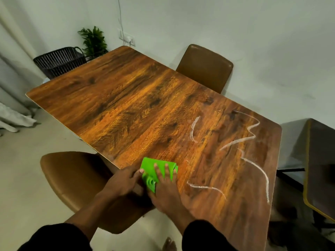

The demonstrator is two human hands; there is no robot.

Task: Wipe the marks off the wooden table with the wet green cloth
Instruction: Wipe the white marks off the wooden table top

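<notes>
Hands on the cloth at the near table edge.

Left hand (125, 180) grips the green cloth's (152, 167) left edge, thumb tip on it; right hand (166, 189) lies flat on top, fingers spread and pressing. Over to the right, white marks (252, 140) squiggle across the wooden table (126, 98), near the cloth, untouched by it.

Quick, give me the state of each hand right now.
Left hand: fingers curled, gripping the near-left edge of the cloth.
Right hand: open, flat on the cloth, pressing it to the table.
</notes>
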